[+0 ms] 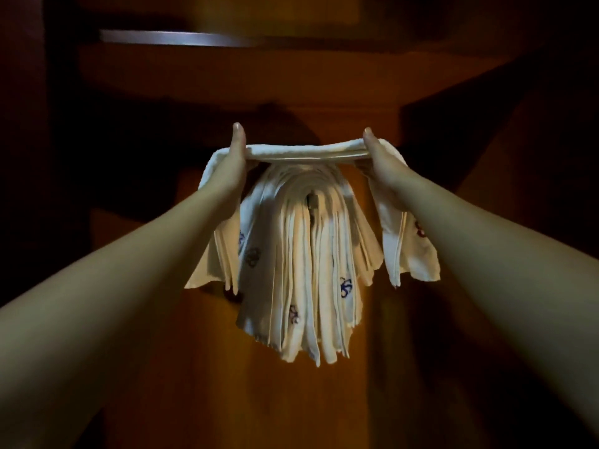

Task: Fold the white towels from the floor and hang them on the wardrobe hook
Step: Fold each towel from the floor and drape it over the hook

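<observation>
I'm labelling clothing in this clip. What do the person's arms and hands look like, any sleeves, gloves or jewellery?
Both forearms are bare as far as the frame shows: no sleeves in view. The left hand and right hand wear no gloves, and no rings, watch or bracelets show. The nails that show look short and unpainted, though the light is dim.

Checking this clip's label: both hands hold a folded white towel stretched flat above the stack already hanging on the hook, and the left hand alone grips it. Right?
Not quite: the head view shows the right hand gripping the folded towel too, as the left hand does. It is above the hanging stack.
</observation>
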